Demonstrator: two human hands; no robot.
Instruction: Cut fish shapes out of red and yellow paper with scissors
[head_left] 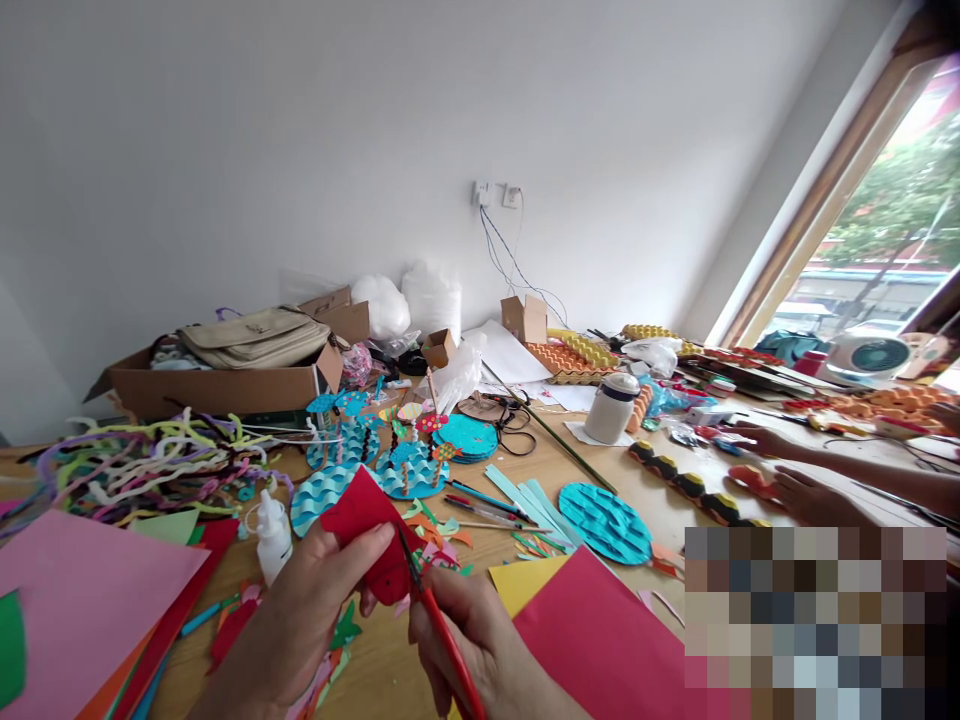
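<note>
My left hand (330, 580) pinches a piece of red paper (362, 510) that has dark drawn lines on it. Red-handled scissors (444, 640) are gripped in my right hand (472, 620), their blades against the right edge of that paper. Below and behind the hands lie colourful paper scraps (341, 630). A white glue bottle (273, 540) stands just left of my left hand. Beyond the paper are blue wavy paper discs (409, 470) with small paper fish (431, 423) standing on them. A red paper sheet (592, 630) lies to the right of my right hand.
Pink sheets (97, 560) and a heap of fuzzy pipe cleaners (165, 460) cover the left side. Farther back sit a cardboard box (217, 390) with a bag and a white lidded jar (611, 410). At right, another person's hands (802, 490) rest near a painted egg-carton strip (686, 480).
</note>
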